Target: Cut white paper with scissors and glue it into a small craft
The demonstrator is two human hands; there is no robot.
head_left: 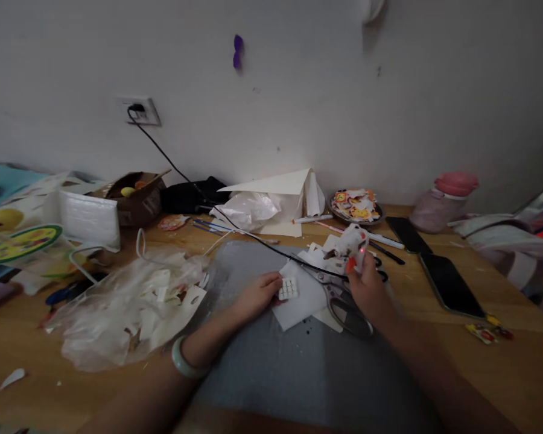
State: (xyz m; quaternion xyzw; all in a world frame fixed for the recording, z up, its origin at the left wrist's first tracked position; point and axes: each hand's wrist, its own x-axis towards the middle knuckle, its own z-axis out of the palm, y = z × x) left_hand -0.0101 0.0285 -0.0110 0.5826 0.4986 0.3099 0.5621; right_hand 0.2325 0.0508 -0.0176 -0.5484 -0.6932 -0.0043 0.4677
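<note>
My left hand (257,295) pinches a small white gridded piece (288,289) over a white sheet (298,304) on the grey mat (298,367). My right hand (366,286) is closed round a white glue gun (353,244) with a red light, its black cord (253,236) running back to the wall socket (141,111). Large scissors (344,301) lie on the mat just under my right hand. A pale bangle sits on my left wrist.
A clear bag of paper scraps (127,307) lies left of the mat. Two dark phones (450,283) and a pink-lidded bottle (443,202) are at the right. A dish of stickers (355,206), folded paper (276,199), pens and a cardboard box (136,196) line the wall.
</note>
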